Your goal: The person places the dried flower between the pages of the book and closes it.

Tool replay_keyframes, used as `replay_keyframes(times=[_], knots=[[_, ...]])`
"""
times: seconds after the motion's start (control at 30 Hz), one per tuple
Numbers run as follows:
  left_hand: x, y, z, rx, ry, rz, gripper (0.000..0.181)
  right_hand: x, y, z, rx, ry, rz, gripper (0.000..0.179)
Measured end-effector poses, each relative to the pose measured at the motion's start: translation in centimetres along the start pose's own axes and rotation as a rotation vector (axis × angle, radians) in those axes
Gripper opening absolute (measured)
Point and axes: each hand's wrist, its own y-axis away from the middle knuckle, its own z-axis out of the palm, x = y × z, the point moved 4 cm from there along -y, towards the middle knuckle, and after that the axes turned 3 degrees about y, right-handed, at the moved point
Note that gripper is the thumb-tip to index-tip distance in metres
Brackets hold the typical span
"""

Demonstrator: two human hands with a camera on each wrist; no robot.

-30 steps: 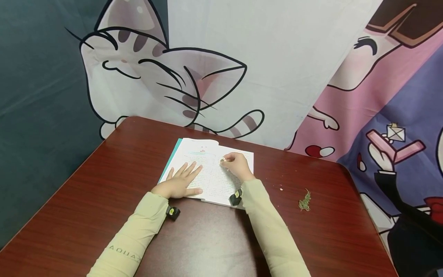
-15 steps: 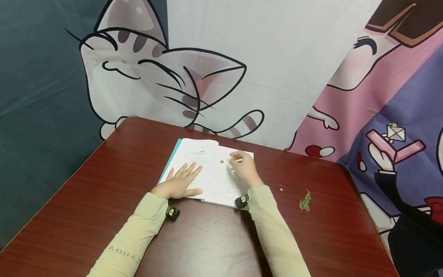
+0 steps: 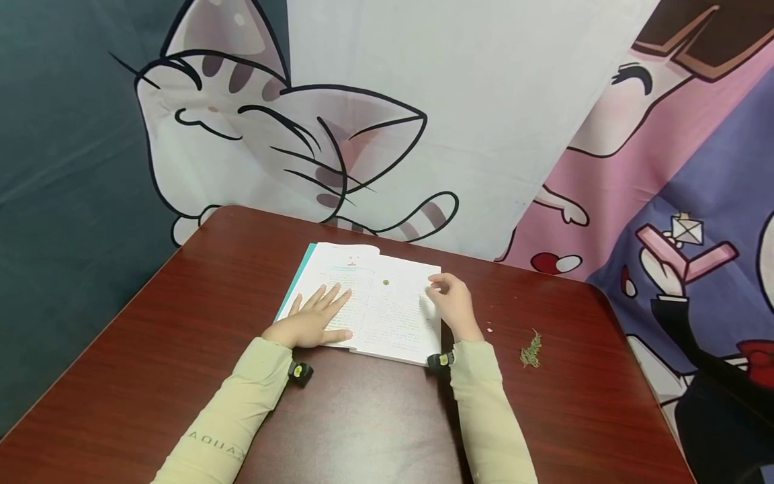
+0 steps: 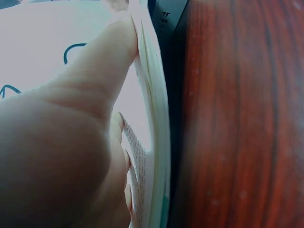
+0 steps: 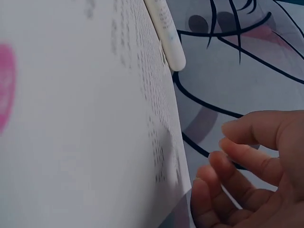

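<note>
An open book (image 3: 399, 329) with a teal cover edge lies on the table. My left hand (image 3: 307, 327) rests on its left page, fingers spread. The left wrist view has that thumb (image 4: 107, 57) lying near the page edge. On the upper part of the right page sits a small greenish round piece (image 3: 385, 282), too small to name. My right hand (image 3: 455, 302) is over the book's right edge, away from that piece. In the right wrist view its fingers (image 5: 249, 159) bend loosely, thumb and forefinger near each other, with nothing visible between them.
A dried green sprig (image 3: 531, 349) lies on the reddish-brown table (image 3: 580, 403), right of the right forearm. A tiny pale fleck (image 3: 490, 330) is on the wood between them. Behind the table hangs a cartoon-printed cloth (image 3: 375, 161).
My right hand has come off the small greenish piece and moved right to the book's edge, uncovering the piece on the page. The left hand stays in place.
</note>
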Motion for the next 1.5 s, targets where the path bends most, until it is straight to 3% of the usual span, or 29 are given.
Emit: replay_keyframes(times=[0.13, 0.43, 0.67, 1.5], knots=[[0.0, 0.0, 0.1, 0.006, 0.002, 0.002, 0.092, 0.8, 0.4, -0.3, -0.008, 0.016, 0.064, 0.033], [0.0, 0.3, 0.2, 0.002, 0.016, 0.003, 0.091, 2.2, 0.7, -0.1, -0.071, 0.066, 0.113, 0.051], [-0.1, 0.3, 0.2, 0.000, 0.014, 0.002, 0.092, 2.6, 0.6, 0.2, -0.097, 0.054, 0.161, 0.054], [0.1, 0.1, 0.0, 0.010, 0.000, 0.009, 0.091, 1.7, 0.9, -1.6, -0.129, -0.064, 0.141, 0.050]])
